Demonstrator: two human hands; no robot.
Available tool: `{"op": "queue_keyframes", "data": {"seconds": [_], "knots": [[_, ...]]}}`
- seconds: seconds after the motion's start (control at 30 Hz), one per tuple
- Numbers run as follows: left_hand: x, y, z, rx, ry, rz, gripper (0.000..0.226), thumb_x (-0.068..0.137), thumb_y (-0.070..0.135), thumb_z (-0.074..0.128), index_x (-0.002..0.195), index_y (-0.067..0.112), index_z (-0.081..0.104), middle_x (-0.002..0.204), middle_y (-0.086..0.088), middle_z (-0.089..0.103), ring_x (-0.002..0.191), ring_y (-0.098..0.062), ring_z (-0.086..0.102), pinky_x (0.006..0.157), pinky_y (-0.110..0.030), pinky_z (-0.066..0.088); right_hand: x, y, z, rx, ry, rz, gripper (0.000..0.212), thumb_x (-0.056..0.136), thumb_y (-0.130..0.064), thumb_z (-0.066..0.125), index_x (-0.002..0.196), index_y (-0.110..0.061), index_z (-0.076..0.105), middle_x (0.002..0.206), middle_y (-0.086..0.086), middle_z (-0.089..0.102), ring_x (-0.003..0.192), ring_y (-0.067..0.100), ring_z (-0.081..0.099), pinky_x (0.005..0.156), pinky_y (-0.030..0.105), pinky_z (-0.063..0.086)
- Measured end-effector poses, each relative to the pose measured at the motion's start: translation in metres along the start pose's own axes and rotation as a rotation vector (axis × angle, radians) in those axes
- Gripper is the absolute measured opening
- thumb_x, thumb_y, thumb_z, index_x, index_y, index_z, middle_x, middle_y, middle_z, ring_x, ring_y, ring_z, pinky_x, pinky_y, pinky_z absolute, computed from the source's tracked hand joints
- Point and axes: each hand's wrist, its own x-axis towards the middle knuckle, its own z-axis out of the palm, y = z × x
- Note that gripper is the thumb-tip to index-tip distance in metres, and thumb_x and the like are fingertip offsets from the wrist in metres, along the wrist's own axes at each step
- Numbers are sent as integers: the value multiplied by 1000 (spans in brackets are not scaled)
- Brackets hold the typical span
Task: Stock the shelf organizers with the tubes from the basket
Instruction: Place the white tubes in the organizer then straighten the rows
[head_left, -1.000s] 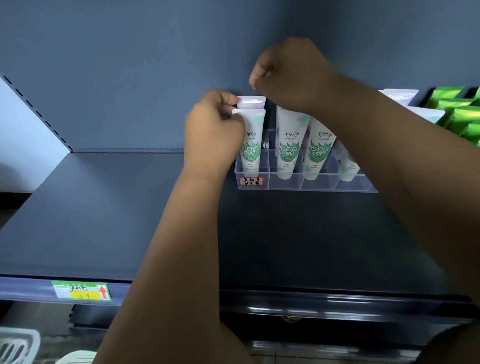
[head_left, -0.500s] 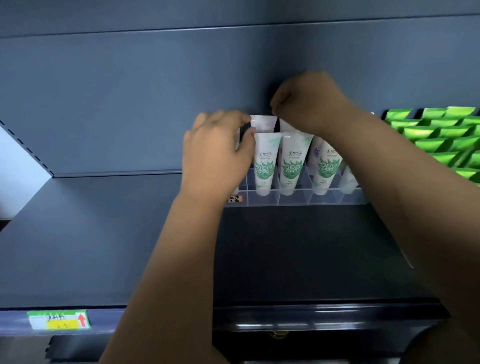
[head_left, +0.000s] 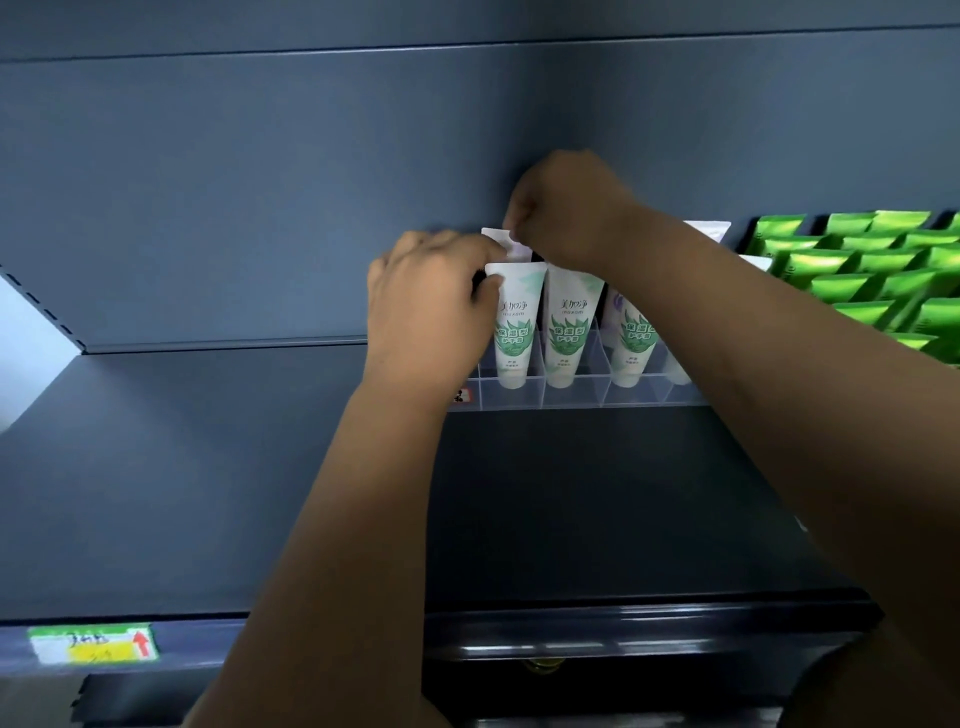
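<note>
Shelf: a dark blue-grey metal shelf board (head_left: 208, 467) with a matching back panel (head_left: 260, 182); a green and yellow price label (head_left: 92, 644) sits on its front edge.
Neighbours: bright green packets (head_left: 857, 270) stand in rows at the right.
Organizer: a clear plastic divided organizer (head_left: 571, 395) stands against the back panel.
Front tubes: white squeeze tubes with green leaf print (head_left: 569, 332) stand cap-down in the front compartments.
Rear tube: a plain white crimped tube end (head_left: 497, 240) rises behind the leftmost front tube, in the organizer's left column.
Left hand (head_left: 431, 312): curled fingers grip that crimp.
Right hand (head_left: 566, 208): curled fingers pinch the same crimp.
</note>
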Motion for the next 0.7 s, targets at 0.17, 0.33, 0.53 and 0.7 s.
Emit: {"op": "queue_keyframes", "data": {"seconds": [0.17,0.33,0.53,0.7], "knots": [[-1,-2,3,-33,15,-19,27,87,16,63,102,34,76,95,9,74,103,-27,60,87,-41,46,-7,-8,-5,31,-14,15,22,65,-20,47,58,-35,62,93,-3,76,95,25,69,89,41,56],[1,-2,5,-100,71,-27,27,82,10,64,94,31,78,87,8,74,92,-27,63,80,-41,51,-10,-11,-7,56,-19,-9,20,63,-26,43,57,-35,60,95,-5,75,97,25,68,90,42,56],[2,-5,7,-153,48,-127,25,85,14,62,94,33,76,91,15,71,99,-20,63,92,-43,49,-12,-11,-6,45,-23,-34,28,67,-26,47,74,-31,74,96,-5,76,98,22,68,89,42,56],[3,-2,7,-155,23,-138,26,84,11,60,93,31,74,81,23,59,99,-21,62,93,-44,48,-12,-7,-6,21,-5,-41,31,75,-19,51,86,-26,80,100,-5,76,100,21,68,88,39,56]]}}
